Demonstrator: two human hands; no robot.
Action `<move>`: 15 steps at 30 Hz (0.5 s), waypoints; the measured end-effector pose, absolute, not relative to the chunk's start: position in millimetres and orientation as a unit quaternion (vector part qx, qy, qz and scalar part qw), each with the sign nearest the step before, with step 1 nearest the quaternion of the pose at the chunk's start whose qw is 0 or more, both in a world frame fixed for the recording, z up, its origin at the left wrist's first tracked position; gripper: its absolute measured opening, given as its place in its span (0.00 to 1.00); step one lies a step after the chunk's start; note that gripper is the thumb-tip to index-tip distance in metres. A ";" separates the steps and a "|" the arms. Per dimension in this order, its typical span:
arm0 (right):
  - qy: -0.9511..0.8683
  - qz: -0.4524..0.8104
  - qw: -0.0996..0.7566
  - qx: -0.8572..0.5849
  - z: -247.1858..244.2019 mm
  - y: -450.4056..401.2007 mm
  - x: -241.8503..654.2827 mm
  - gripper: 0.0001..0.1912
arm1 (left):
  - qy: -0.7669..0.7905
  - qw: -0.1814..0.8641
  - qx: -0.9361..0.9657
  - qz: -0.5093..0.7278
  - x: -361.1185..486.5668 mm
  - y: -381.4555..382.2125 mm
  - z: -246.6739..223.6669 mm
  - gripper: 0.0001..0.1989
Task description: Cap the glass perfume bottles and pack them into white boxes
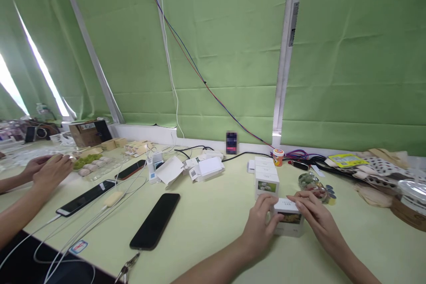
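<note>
A small white box (pixel 290 229) with a picture on its front stands on the table before me. My left hand (pixel 260 227) is closed round its left side, with the thumb across the front. At the top right edge of the same box, the fingers of my right hand (pixel 314 214) are pressed together against it. Directly behind is a row of similar white boxes (pixel 267 177), the nearest showing a green and white picture. Clear bags with small colourful contents (pixel 312 185) lie beyond my right hand.
A black phone (pixel 155 221), keys (pixel 128 267) and opened white packaging (pixel 206 167) lie to the left. Charging cables run past another phone (pixel 86 197). Another person's hands (pixel 55 168) work at far left. A lidded cup (pixel 411 202) stands at right.
</note>
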State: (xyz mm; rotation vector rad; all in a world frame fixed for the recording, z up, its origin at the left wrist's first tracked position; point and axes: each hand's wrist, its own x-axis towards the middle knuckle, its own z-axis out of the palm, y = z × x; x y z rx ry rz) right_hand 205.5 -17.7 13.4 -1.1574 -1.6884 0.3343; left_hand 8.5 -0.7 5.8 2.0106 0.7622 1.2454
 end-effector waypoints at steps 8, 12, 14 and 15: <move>-0.719 0.126 0.489 -0.477 -2.6 -14.0 205.0 0.16 | 0.293 0.405 0.772 0.393 6.3 7.1 -1.5 0.29; -0.683 0.261 0.502 -0.462 -11.8 -14.0 196.0 0.21 | 0.278 0.489 0.719 0.407 6.4 13.4 -6.3 0.32; -0.660 0.336 0.509 -0.439 -14.5 -15.1 193.3 0.30 | 0.271 0.554 0.663 0.425 6.9 14.3 -5.6 0.32; -0.656 0.365 0.508 -0.422 -14.2 -16.1 192.9 0.37 | 0.265 0.586 0.632 0.433 7.2 14.3 -4.4 0.33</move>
